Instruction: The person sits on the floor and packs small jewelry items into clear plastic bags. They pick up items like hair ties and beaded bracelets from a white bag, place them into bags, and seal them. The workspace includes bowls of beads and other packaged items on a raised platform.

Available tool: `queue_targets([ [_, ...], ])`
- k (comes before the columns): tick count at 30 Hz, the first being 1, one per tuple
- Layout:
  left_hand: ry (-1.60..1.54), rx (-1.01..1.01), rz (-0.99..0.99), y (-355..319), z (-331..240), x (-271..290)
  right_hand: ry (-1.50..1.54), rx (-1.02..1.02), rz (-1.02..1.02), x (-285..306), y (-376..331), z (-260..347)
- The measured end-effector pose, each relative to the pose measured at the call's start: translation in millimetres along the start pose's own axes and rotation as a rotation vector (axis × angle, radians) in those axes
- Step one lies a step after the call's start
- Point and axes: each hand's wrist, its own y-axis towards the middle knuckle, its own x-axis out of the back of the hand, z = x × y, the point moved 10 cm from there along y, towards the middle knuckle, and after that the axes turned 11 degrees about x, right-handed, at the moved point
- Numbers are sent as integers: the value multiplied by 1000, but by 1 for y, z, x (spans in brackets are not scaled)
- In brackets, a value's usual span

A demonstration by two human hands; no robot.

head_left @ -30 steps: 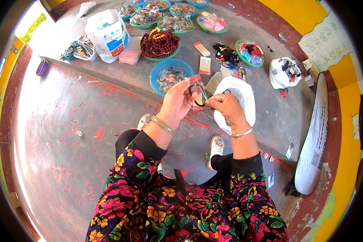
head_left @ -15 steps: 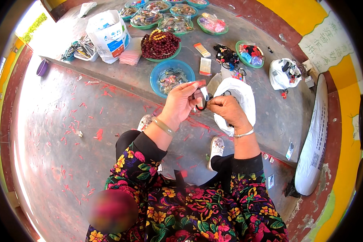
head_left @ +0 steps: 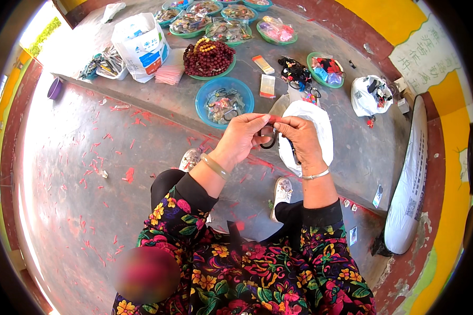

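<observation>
Both my hands meet in the middle at the red top edge of a small clear packet (head_left: 272,119), each pinching it between thumb and fingers. My left hand (head_left: 237,137) has its end of the edge, and my right hand (head_left: 301,135) grips the other. Below the red edge hangs a black ring-shaped band (head_left: 268,146); whether it lies wholly inside the packet I cannot tell. An open white plastic bag (head_left: 320,126) stands behind and beside my right hand, with dark things in it. Beyond my left hand sits a blue basin (head_left: 201,105) of small filled packets.
A green tray of dark red beads (head_left: 207,60) lies farther back, near several basins of packets. A large white bag (head_left: 141,50) stands beside a pink stack (head_left: 169,74). At right are another white bag (head_left: 363,102) and a long wrapped roll (head_left: 407,194). Red scraps (head_left: 129,175) litter the floor.
My right hand has moved up from the black band to the packet's red top edge. The packet is now pinched between both hands, and the black band hangs below.
</observation>
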Motion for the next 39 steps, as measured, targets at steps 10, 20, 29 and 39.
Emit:
queue_targets([
  [10, 42, -21, 7, 5, 1, 1, 113, -20, -127, 11, 0, -1],
  [20, -22, -26, -32, -2, -4, 3, 111, -13, -75, 4, 2, -7],
  [29, -1, -45, -130, -3, 0, 11, 124, -34, -79, 1, 1, -9],
  [39, -27, -46, 5, -3, -3, -7, 207, -7, -137, 8, 0, -7],
])
